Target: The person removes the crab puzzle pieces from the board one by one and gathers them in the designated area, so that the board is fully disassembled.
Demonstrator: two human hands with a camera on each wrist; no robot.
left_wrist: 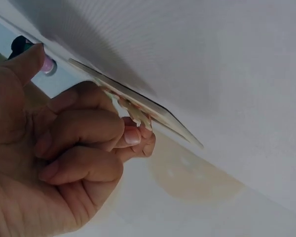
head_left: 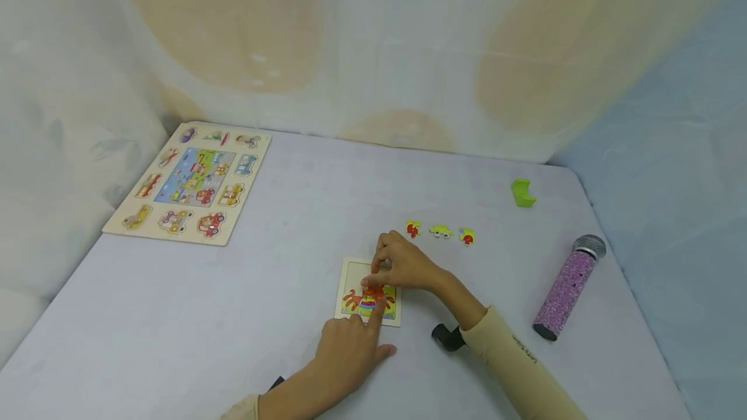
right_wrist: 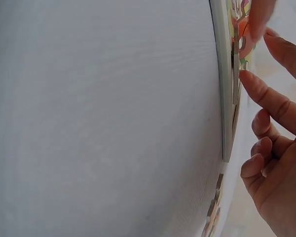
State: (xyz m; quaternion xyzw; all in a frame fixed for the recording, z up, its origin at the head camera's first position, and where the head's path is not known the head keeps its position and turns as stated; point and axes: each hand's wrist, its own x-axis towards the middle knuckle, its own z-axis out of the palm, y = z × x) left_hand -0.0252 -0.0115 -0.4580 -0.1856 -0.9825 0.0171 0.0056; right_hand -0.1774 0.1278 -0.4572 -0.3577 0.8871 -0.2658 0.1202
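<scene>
Three loose pieces (head_left: 441, 231) beyond the puzzle board (head_left: 357, 272) on the table (head_left: 262, 303) — looks like fitting. Left hand (head_left: 347, 352): index straight, touching puzzle. Right hand (head_left: 405, 264): fingers at a piece (right_wrist: 236, 81) (pinch unclear) — next, probably seat it flat.

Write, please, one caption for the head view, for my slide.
Left hand and right hand at a small puzzle, three loose pieces beyond it and a glittery microphone to the right.

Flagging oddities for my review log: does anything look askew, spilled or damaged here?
One puzzle piece looks askew: in the right wrist view, its edge stands above the small board rather than flush. Nothing looks spilled or damaged.
</scene>
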